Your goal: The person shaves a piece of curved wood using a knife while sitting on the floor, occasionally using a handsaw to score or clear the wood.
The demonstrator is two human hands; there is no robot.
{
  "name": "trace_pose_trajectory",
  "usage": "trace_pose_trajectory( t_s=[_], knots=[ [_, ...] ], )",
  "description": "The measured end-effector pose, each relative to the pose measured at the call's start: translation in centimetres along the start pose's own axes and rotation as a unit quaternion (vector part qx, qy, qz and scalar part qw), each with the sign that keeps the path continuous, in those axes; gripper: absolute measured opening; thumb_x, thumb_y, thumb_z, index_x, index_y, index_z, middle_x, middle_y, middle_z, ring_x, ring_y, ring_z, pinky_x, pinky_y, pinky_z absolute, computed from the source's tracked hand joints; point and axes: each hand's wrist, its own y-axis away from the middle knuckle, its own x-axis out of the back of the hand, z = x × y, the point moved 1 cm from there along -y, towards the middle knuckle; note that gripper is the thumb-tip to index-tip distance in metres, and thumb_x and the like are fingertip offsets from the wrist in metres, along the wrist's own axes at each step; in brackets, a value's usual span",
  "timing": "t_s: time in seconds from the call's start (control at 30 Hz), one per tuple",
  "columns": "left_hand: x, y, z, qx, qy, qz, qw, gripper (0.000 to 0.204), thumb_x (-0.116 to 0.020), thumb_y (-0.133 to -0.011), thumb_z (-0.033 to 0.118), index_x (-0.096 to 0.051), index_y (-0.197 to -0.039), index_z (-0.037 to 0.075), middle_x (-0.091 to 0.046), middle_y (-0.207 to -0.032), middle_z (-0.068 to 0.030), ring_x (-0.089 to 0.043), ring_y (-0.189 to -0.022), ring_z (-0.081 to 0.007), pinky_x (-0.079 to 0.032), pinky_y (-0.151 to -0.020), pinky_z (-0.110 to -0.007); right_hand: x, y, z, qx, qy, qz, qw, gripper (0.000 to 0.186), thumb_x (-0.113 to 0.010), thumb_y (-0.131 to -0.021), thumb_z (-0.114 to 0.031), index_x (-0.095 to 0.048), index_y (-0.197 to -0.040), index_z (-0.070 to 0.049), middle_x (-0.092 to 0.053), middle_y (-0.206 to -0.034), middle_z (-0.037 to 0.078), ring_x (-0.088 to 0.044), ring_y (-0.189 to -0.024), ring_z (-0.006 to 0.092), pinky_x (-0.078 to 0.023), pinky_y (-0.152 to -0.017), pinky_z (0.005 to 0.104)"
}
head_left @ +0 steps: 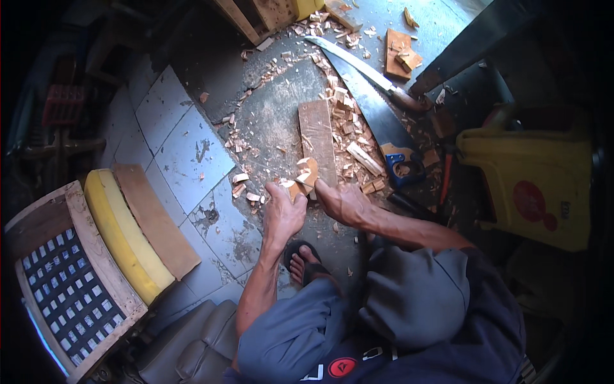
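Note:
Between my hands is a small carved wooden piece [308,170], pale on its cut faces and curved along one edge. My left hand [285,212] is closed on its near left end, thumb and fingers pressed together. On the other side, my right hand [344,202] has its fingers curled in against the piece's right end; the fingertips are partly hidden. Just beyond, a flat brown board [316,131] lies lengthwise on the floor, with the carved piece overlapping its near end in the view.
Wood chips [345,115] surround the board. To the right lie a curved machete [358,61], a handsaw [371,105] with a blue handle, and a yellow jerrycan [524,179]. A wooden frame with woven straps [73,281] and a yellow foam strip [121,237] stand at left.

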Motion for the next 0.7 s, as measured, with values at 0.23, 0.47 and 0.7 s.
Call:
trace_pose_trajectory(
  t_s=[0.23, 0.47, 0.7],
  knots=[
    [-0.2, -0.8, -1.1, 0.007, 0.018, -0.014, 1.0, 0.06, -0.062, -0.092, 0.033, -0.032, -0.115, -0.013, -0.06, -0.106, -0.0448, -0.063, -0.103, -0.0567, -0.051, -0.09, -0.054, -1.0, -0.1, -0.1, -0.017, 0.004, -0.048, 0.999, 0.023, -0.058, -0.095, -0.022, -0.048, -0.108, -0.005, -0.069, -0.08, 0.026, -0.07, -0.073, 0.0475, -0.055, -0.06, 0.0562],
    [-0.8, -0.6, -1.0, -0.026, 0.012, -0.012, 1.0, 0.056, -0.061, -0.094, 0.033, -0.031, -0.112, -0.011, -0.061, -0.101, -0.0419, -0.063, -0.099, -0.0567, -0.05, -0.089, -0.055, 0.3, -1.9, 1.1, -0.032, 0.018, -0.037, 0.999, 0.019, -0.051, -0.098, -0.022, -0.05, -0.107, -0.005, -0.068, -0.074, 0.025, -0.07, -0.066, 0.0442, -0.053, -0.056, 0.0561],
    [-0.4, -0.3, -0.9, -0.013, 0.015, -0.002, 1.0, 0.058, -0.063, -0.092, 0.033, -0.031, -0.114, -0.009, -0.061, -0.1, -0.0437, -0.064, -0.095, -0.0573, -0.05, -0.086, -0.057, -1.2, -0.9, 2.0, -0.025, 0.083, -0.061, 0.994, 0.018, -0.049, -0.098, -0.02, -0.049, -0.109, -0.006, -0.069, -0.076, 0.026, -0.069, -0.065, 0.0458, -0.052, -0.053, 0.0555]
  ],
)
